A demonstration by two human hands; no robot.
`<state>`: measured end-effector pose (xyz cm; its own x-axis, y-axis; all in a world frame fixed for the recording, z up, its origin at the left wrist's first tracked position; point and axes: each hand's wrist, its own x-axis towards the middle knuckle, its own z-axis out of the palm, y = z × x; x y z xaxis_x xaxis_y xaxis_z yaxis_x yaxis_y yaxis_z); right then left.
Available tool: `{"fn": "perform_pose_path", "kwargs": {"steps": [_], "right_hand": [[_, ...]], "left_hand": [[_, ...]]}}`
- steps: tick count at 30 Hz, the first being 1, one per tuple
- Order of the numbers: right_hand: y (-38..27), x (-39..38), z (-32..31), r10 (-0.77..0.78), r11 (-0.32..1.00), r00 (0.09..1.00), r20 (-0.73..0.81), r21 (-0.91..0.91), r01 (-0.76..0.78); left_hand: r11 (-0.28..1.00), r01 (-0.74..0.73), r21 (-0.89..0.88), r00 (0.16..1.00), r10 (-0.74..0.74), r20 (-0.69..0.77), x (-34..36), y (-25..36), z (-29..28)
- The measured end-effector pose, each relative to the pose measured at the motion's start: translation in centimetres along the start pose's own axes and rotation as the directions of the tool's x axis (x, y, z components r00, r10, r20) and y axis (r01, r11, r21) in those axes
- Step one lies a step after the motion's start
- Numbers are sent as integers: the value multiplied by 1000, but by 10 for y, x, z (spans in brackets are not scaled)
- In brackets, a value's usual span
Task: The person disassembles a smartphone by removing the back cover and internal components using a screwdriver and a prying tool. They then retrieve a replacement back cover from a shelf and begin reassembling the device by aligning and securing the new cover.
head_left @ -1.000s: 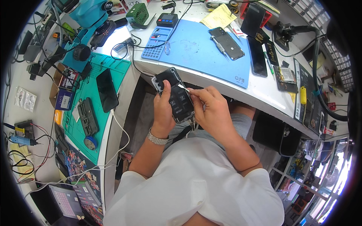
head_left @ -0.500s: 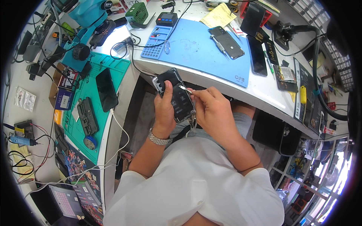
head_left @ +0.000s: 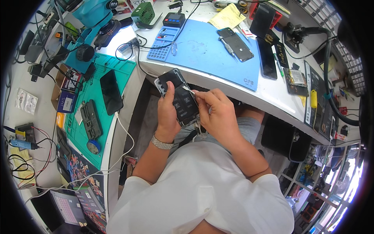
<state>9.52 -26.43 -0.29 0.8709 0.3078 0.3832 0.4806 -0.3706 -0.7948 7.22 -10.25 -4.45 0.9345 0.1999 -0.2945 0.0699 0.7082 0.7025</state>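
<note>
Dark phone screen (head_left: pixel 111 92) on the teal mat (head_left: pixel 126 70) — yellow paper label (head_left: pixel 229 17) beyond the blue mat (head_left: pixel 210 54).

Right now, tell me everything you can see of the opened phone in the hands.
The opened phone is dark with a pale grey frame, its back cover off and black inner parts showing. It is held tilted in the air below the desk edge. The left hand grips its side; the right hand pinches a thin white strip at its face.

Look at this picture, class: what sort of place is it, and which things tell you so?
Probably a phone repair bench. The left hand holds an opened black smartphone while the right hand works on it; another dismantled dark phone lies on a blue rubber work mat, near a teal microscope stand.
</note>
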Motion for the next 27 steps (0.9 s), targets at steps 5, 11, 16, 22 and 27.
{"fn": "perform_pose_path", "kwargs": {"steps": [5, 11, 16, 22, 27], "right_hand": [[3, 2, -2, -48, 999, 999, 2, -4, 48], [11, -2, 9, -66, 997, 997, -44, 48, 68], [9, 2, 3, -87, 995, 996, -13, 38, 88], [-6, 2, -16, 47, 999, 998, 48, -8, -46], [7, 1, -11, 401, 839, 814, 419, 189, -511]], "left_hand": [[995, -32, 92, 999, 34, -17, -5, 2, 7], [1000, -9, -12, 1000, 9, 19, -5, 4, 6], [999, 2, 36, 1000, -1, -16, -5, 6, 7], [989, -56, -135, 996, 46, -74, 6, 18, 5], [959, -136, -250, 991, 136, -18, 6, 24, 10]]}}
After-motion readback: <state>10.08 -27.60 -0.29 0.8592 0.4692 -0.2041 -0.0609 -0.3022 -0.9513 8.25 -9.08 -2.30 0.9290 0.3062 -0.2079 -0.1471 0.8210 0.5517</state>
